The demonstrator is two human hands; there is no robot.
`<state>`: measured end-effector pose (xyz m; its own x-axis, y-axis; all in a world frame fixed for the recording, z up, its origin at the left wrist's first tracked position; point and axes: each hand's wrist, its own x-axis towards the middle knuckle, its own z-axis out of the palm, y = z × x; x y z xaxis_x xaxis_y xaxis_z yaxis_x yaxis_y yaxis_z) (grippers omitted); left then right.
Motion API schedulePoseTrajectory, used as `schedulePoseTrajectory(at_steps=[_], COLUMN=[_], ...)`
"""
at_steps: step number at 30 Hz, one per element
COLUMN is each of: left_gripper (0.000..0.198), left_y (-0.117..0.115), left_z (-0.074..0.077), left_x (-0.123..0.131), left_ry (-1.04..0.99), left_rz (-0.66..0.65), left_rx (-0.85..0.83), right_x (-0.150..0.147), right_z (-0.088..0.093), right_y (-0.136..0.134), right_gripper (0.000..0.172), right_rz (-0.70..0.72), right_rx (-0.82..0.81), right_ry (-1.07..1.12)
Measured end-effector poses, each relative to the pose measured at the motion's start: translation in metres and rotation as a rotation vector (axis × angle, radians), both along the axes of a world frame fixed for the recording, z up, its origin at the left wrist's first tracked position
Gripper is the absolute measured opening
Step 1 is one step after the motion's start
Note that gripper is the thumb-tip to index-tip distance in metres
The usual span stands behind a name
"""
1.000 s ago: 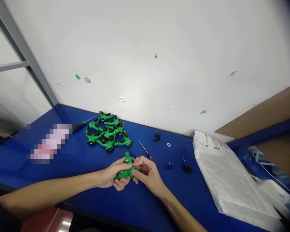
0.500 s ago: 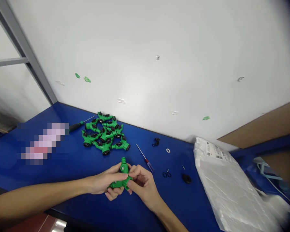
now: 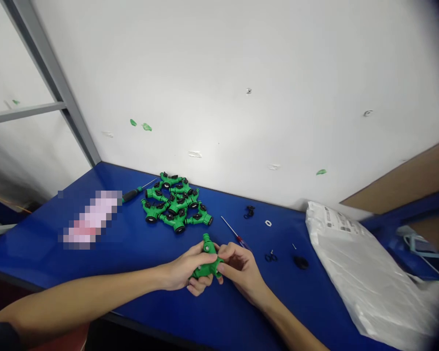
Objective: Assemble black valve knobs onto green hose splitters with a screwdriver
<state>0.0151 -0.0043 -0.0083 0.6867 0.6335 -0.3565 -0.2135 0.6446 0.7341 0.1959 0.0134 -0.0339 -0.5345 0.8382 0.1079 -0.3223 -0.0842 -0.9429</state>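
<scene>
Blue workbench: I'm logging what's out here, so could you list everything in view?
hose splitters: several, overlap hides the count, green with black knobs, heaped at the bench's back
held hose splitter: one, green, between the hands
screwdrivers: two, one dark-handled beside the heap, one red-handled right of it
small parts: black clip, white ring, black disc, right of centre
plastic bag: one, white, bench's right end
blue workbench: one, blue, under everything
white wall: one, white, behind
left hand: one, on the held hose splitter
right hand: one, on the held hose splitter
</scene>
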Motion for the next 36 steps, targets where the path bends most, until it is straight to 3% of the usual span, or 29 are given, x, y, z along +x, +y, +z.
schedulePoseTrajectory(at_steps=[7, 11, 14, 17, 20, 21, 25, 33, 36], left_gripper=[0.038, 0.042, 0.047, 0.053, 0.061, 0.062, 0.061, 0.062, 0.064], left_y=[-0.004, -0.006, -0.007, -0.008, -0.008, -0.008, -0.008, -0.007, -0.004], left_z=[-0.007, -0.006, -0.004, -0.004, -0.007, -0.008, -0.007, -0.004, -0.008], left_x=[0.001, 0.002, 0.002, 0.0, 0.0, 0.0, -0.002, 0.0, 0.001], left_ry=[-0.002, 0.036, 0.033, 0.005, 0.019, 0.02, 0.011, -0.006, -0.014], left_rz=[0.055, 0.059, 0.059, 0.079, 0.088, 0.08, 0.083, 0.091, 0.072], left_rx=[0.004, 0.009, 0.009, 0.038, 0.054, 0.051, 0.027, -0.097, -0.149], right_x=[-0.01, -0.001, 0.031, 0.085, 0.14, 0.153, 0.174, 0.155, 0.148], right_z=[-0.006, 0.007, 0.031, 0.058, 0.073, 0.073, 0.067, 0.065, 0.057], right_y=[-0.004, -0.004, 0.011, 0.034, 0.052, 0.056, 0.059, 0.046, 0.048], right_gripper=[0.024, 0.02, 0.023, 0.023, 0.021, 0.02, 0.012, 0.011, 0.01], right_rz=[-0.059, -0.07, -0.167, -0.451, -0.603, -0.619, -0.544, -0.192, -0.132], right_rx=[0.027, 0.166, 0.384, 0.571, 0.535, 0.507, 0.44, 0.285, 0.248], right_ry=[0.014, -0.121, -0.411, -0.815, -1.295, -1.338, -1.391, -1.366, -1.336])
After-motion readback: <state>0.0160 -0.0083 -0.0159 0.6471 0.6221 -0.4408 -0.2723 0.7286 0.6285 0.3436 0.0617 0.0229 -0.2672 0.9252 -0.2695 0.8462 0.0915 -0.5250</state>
